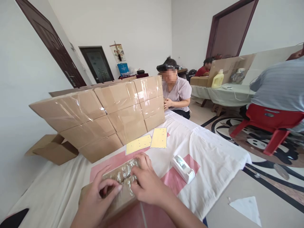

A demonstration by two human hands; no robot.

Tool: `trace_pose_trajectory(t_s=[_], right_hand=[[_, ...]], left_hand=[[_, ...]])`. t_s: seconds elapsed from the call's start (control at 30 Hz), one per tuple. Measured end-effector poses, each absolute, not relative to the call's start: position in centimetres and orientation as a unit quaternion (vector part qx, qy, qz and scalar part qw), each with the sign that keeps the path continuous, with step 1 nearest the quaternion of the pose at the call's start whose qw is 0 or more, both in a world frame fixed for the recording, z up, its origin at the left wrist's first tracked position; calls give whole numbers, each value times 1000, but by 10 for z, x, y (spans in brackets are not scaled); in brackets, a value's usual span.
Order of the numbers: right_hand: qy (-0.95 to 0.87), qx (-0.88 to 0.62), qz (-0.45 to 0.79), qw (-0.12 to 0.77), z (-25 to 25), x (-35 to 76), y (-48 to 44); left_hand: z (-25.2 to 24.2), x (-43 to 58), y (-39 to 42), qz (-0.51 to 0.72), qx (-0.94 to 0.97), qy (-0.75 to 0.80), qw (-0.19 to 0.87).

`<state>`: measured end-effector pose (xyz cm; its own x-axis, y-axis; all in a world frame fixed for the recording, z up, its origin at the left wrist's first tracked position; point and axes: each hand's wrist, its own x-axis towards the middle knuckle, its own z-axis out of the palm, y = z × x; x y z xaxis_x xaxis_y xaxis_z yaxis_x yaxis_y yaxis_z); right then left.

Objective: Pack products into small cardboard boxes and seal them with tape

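Observation:
A brown cardboard box lies in front of me, with crinkled, shiny clear tape across its top. My left hand rests over the box's left side, thumb and forefinger tips closed together at the edge of the tape. On the right part of the tape, my right hand has its fingers curled and pinched, pressing onto it. What lies under the fingertips is partly hidden. Just beyond the box are two yellow dotted sheets. To the right sits a white tape dispenser-like device.
A wall of taped cardboard boxes stands at the table's far left, with an open carton beside it. A person sits across the table. Another person sits on a red chair at right. White cloth covers the table.

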<state>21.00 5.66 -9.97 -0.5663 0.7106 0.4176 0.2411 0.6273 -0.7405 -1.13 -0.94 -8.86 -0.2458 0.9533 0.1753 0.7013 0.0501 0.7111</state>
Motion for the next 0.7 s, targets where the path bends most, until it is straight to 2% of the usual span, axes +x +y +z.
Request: trace_pose_trajectory(t_s=[0.17, 0.7], right_hand=[[-824, -282, 325, 368, -101, 210, 56], [-819, -282, 330, 376, -106, 210, 56]], left_hand=[[-94, -16, -10, 359, 587, 699, 193], [-91, -15, -9, 354, 611, 696, 128]])
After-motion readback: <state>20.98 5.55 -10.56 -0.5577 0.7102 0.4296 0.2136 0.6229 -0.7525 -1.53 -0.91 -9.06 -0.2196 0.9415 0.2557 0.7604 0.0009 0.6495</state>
